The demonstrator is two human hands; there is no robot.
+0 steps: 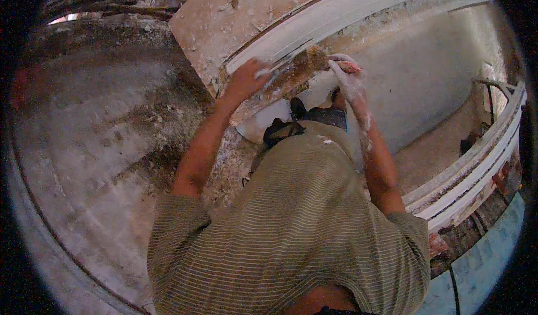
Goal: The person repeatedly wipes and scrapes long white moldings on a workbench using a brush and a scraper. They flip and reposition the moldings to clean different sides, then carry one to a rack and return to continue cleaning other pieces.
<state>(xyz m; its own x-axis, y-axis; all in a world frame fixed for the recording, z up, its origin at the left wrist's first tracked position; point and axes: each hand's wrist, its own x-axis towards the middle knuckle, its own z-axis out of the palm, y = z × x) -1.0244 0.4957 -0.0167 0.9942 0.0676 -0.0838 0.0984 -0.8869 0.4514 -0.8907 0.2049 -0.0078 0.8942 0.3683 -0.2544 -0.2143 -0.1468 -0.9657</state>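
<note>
Head view is showing the person pressing a brown, fibrous wad [300, 71] against a long white moulding [358, 7] lying on a plaster-spattered board [213, 23]. The left hand [246, 79] is lying curled on the wad's left end while the plaster-whitened right hand [347, 77] is pinching its right end. The wad is looking soft, light and crumbly, best gripped at both ends, and the moulding stiff but brittle.
</note>
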